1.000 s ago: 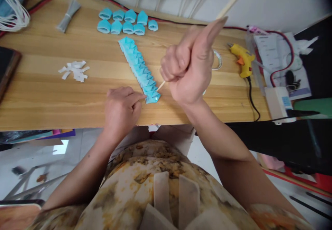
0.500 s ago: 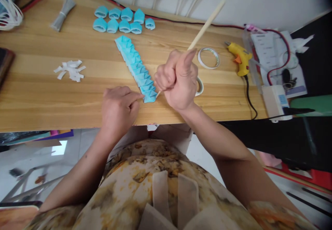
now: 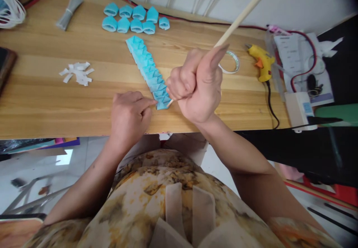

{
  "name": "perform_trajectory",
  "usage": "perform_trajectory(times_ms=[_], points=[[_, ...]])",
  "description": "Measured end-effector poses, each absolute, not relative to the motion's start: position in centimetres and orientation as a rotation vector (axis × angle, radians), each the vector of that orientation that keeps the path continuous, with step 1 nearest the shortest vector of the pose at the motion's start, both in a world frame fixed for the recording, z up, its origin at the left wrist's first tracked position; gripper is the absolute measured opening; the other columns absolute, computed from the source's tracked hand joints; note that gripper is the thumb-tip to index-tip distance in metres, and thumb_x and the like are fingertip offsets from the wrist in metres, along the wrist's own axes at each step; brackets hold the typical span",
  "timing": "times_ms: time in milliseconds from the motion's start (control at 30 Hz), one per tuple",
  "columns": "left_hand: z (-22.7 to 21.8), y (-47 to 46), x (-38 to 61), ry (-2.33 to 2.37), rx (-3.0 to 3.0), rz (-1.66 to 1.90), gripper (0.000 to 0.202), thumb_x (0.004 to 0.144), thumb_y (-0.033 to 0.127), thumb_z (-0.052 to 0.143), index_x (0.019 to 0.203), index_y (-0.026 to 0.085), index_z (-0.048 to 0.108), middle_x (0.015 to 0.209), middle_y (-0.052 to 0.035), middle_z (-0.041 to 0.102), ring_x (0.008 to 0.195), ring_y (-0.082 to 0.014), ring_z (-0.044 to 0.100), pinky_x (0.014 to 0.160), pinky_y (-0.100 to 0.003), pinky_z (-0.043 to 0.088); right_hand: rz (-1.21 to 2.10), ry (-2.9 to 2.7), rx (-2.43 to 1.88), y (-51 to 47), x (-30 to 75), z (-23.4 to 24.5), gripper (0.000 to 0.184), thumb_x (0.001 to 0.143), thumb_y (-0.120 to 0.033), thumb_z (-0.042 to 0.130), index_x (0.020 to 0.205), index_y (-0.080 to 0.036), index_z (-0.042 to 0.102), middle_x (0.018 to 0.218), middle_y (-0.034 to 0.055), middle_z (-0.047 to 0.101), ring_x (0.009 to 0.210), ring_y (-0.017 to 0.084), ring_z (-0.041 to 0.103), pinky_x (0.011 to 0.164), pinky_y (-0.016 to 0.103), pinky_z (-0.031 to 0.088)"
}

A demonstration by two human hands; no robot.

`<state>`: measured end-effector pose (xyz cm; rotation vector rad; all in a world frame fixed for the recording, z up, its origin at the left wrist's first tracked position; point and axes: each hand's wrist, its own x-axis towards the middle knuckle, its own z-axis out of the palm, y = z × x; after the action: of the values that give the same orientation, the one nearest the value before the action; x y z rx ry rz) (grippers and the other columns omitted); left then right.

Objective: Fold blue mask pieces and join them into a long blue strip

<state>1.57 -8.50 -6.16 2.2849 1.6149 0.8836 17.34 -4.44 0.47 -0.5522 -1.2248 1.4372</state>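
A strip of folded light-blue paper [image 3: 149,72] lies slanted on the table, its pleats overlapping in a zigzag row. At its near end, the outstretched index finger of my left hand [image 3: 130,115] touches the left edge. The other fingers of that hand are bent, and its thumb is apart from the index tip. My right hand [image 3: 200,85] is closed in a fist around a pale wooden stick [image 3: 243,16], thumb pointing up along it. The stick's lower tip touches or lies close to the strip's near right corner; which one, I cannot tell.
Several blue folded paper rings [image 3: 123,25] stand in two rows at the back. White paper scraps [image 3: 78,72] and a tied grey bundle [image 3: 69,11] are on the left. Rightward are a tape roll [image 3: 231,62], a yellow glue gun [image 3: 260,61] and a power strip [image 3: 300,110].
My right hand has shifted slightly right, and the stick appears larger, its upper end now beyond the frame's top. The left hand's finger stays at the strip's edge.
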Motion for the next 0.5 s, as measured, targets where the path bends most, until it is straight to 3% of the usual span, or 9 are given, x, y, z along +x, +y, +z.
perform_trajectory(times_ms=[300, 500], points=[[-5.7, -8.6, 1.3, 1.536, 2.184, 0.974, 0.033, 0.086, 0.009, 0.048, 0.078, 0.025, 0.076, 0.077, -0.0044, 0.072, 0.075, -0.0239, 0.067, 0.072, -0.044, 0.044, 1.360, -1.222, -0.563, -4.3, 16.6, -2.5, 0.065, 0.096, -0.076, 0.039, 0.055, -0.026, 0.038, 0.050, -0.0056, 0.023, 0.041, 0.012, 0.016, 0.043, 0.031, 0.027], [-5.8, -8.8, 1.2, 1.425, 2.202, 1.010, 0.035, 0.088, 0.008, 0.049, 0.080, 0.026, 0.078, 0.075, -0.0029, 0.071, 0.071, -0.0214, 0.066, 0.069, -0.043, 0.044, 1.346, -1.250, -0.696, -4.4, 16.7, -2.9, 0.070, 0.090, -0.086, 0.034, 0.054, -0.027, 0.033, 0.049, -0.0050, 0.022, 0.042, 0.013, 0.020, 0.043, 0.032, 0.029]])
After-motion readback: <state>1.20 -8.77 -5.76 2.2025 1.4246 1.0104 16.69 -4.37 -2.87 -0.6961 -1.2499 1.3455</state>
